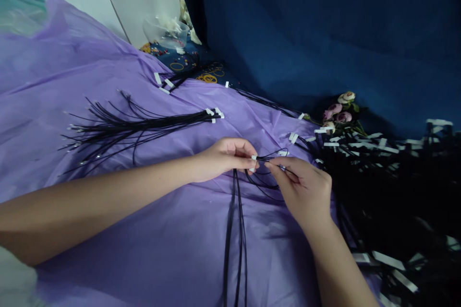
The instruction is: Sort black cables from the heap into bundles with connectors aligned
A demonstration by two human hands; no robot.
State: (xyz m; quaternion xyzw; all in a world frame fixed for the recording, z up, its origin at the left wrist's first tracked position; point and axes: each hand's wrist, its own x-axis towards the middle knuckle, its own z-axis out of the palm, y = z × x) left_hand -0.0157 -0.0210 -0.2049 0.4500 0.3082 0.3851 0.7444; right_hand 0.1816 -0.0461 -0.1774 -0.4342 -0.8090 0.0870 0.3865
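Observation:
My left hand [225,158] pinches the top of a thin bunch of black cords [236,230] that hangs down toward me over the purple sheet [108,81]. My right hand [304,189] pinches the looped ends of the same cords [268,157] just right of the left fingertips, near a small white tag [283,153]. Both hands meet at the middle of the view, fingertips almost touching.
A sorted bundle of black cords with white tags [144,124] lies at the left on the sheet. A large heap of tagged black cords [389,182] fills the right. Small pink artificial roses [340,110], a clear plastic bowl [165,31] and yellow rubber bands [207,76] sit farther back.

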